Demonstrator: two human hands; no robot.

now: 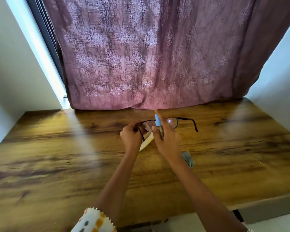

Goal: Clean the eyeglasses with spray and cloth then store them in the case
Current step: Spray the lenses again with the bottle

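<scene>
Dark-framed eyeglasses (179, 122) hang above the wooden table (57, 164), with their arms unfolded. My left hand (131, 137) grips them at their left hinge. My right hand (166, 141) holds a small spray bottle (157, 122) with a light blue top upright just in front of the lenses, its forefinger raised over the top. A pale case (146, 144) lies on the table under my hands, mostly hidden. A grey cloth (188, 159) sits crumpled on the table by my right wrist.
A mauve patterned curtain (149, 56) hangs down to the table's far edge. White walls close in on the left and right. The table's near right corner ends at a grey edge (266, 210).
</scene>
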